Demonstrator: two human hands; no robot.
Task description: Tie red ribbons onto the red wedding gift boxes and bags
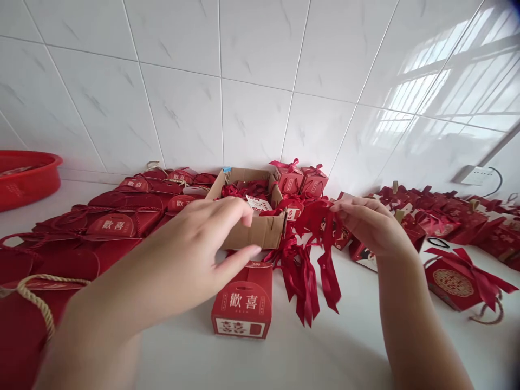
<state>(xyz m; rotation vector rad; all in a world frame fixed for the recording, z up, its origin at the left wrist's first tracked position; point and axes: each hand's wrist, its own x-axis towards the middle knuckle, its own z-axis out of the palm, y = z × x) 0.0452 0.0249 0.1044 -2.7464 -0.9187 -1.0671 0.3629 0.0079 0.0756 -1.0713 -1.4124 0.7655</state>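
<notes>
My right hand [365, 219] pinches a red ribbon [330, 279], which hangs down from the fingertips beside other red ribbons [304, 292] that trail over the table. My left hand [207, 244] is empty, with thumb and forefinger apart, above and left of a small red gift box [242, 303] with white characters on it. Just behind the left hand stands an open cardboard box [252, 234]. Red ribbon material [255, 189] and a white-and-red card [259, 203] lie inside it. Part of the cardboard box is hidden by the left hand.
Large red gift bags [114, 225] with rope handles line the left, near a red plastic basin [30, 179]. Two bow-topped boxes [288, 177] stand by the tiled wall. Several small red boxes [459, 216] fill the right, with a ribbon-tied box [453, 281] in front.
</notes>
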